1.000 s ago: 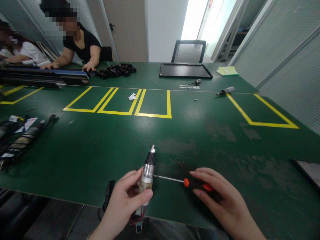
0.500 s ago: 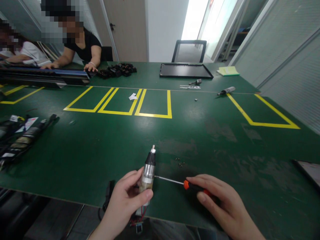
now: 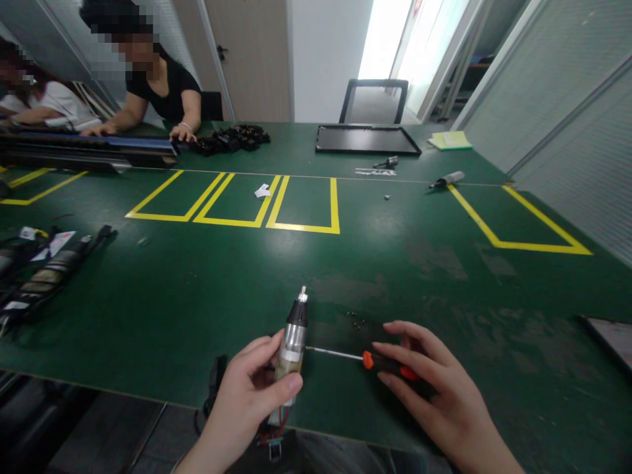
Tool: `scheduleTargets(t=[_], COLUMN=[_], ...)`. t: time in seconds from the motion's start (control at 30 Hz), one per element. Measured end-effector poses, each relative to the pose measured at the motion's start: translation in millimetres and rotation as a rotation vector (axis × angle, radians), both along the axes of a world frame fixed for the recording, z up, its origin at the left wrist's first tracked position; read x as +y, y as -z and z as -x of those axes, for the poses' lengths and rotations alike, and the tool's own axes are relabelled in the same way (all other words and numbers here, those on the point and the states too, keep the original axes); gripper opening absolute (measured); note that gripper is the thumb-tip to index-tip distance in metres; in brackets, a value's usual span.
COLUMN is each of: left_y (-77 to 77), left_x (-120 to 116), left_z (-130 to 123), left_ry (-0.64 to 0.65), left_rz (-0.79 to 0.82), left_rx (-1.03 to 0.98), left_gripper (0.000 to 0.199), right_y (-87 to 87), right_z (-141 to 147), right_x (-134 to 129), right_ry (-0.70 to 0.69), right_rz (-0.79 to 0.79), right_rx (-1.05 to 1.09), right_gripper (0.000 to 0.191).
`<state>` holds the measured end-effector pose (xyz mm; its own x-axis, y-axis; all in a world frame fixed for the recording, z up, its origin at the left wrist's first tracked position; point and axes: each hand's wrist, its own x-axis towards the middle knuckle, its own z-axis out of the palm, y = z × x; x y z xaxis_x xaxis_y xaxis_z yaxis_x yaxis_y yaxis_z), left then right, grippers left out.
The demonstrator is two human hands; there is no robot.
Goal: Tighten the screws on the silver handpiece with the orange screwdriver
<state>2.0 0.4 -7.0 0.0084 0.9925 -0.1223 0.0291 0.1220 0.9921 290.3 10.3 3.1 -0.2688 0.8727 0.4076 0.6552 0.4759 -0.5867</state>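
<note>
Now, left hand (image 3: 247, 388): is gripping the cylindrical tool (image 3: 295, 339), whose tapered end is pointing away from the wearer.
Right hand (image 3: 447, 385): is loosely holding the screwdriver (image 3: 390, 366) by its handle, fingers above, thumb below.
Screwdriver shaft: is running crosswise to the cylindrical tool, leftward from the right hand, its tip meeting the near-upright body's right side.
Small screws (image 3: 357, 323): are lying just beyond the shaft on the green table (image 3: 237, 276).

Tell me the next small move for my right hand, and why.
I'd probably settle the raised finger of the right hand onto the screwdriver: only thumb and one finger seem to pinch its handle, while its tip sits at the side of the cylindrical tool in the left hand.
</note>
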Motion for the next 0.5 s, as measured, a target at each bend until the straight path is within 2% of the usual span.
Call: scheduleTargets(t=[0.23,0.5], left_y=[-3.1,-2.3], left_x=[-0.6,0.5], left_z=[-0.3,-0.5], left_ry=[0.018,-0.001], left_rz=[0.015,0.013], left_rx=[0.003,-0.015], left_gripper=[0.04,0.037], right_y=[-0.5,-4.2], right_z=[3.3,4.3], right_x=[2.9,2.6], right_ry=[0.038,-0.103], right_rz=[0.011,0.184], right_rx=[0.025,0.048], right_gripper=[0.018,0.018])
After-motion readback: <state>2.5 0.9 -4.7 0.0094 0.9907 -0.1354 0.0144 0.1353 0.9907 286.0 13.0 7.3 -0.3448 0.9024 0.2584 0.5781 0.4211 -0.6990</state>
